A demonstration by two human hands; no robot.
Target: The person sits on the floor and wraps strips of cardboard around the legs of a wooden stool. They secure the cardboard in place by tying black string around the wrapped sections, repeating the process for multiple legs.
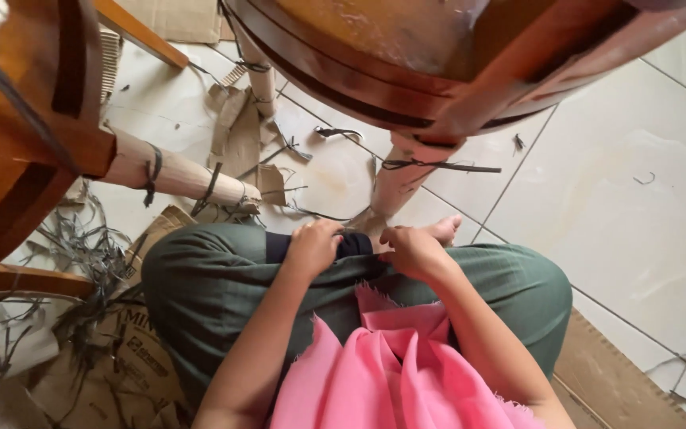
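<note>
Chair (454, 56) is varnished wood, glossy reddish-brown, a bit scuffed underneath. Its legs (176, 171) are wrapped in matt brown paper with dark plastic straps (152, 171). Floor (637, 183) is smooth, shiny pale tile — littered with rough torn cardboard (240, 135). Trousers (208, 286) are matt green cloth; the pink cloth (391, 365) has frayed edges.

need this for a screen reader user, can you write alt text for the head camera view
Seen from above, a person sits cross-legged on a tiled floor, left hand and right hand resting together on a dark cloth at the knees, above a pink fabric. Wooden furniture with paper-wrapped legs stands over torn cardboard scraps.
</note>
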